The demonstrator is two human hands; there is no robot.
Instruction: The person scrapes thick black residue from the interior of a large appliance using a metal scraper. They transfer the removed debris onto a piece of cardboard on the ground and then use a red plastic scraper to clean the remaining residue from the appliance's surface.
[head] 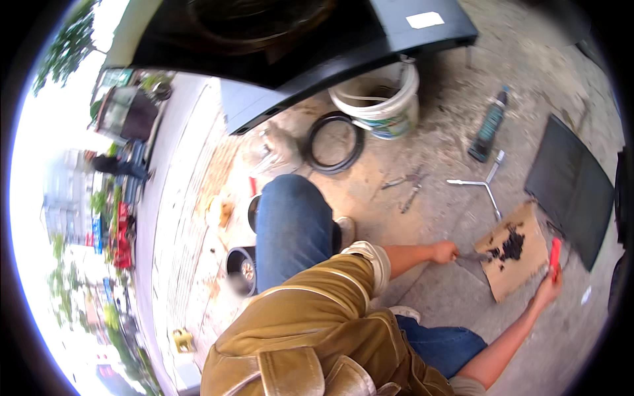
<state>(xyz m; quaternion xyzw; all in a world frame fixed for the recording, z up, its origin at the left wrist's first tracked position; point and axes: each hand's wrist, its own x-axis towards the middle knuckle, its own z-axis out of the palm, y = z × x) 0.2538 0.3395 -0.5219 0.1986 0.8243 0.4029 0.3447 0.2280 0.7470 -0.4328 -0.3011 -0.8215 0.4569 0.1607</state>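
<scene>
My left hand grips a thin, flat scraper-like tool, blurred, its far end at a piece of brown cardboard. Black paste is smeared over the middle of that cardboard, which lies on the concrete floor. At the cardboard's right edge, my right hand is closed around a red stick-like object, perhaps a tool handle; its lower part is hidden by the fingers. Beyond the cardboard's upper corner lies a chrome three-way socket wrench.
A dark sheet lies right of the cardboard. Farther off are a dark bottle, pliers-like tools, a black rubber ring and a white bucket. A black metal cabinet overhangs the top. Left is a street with a person.
</scene>
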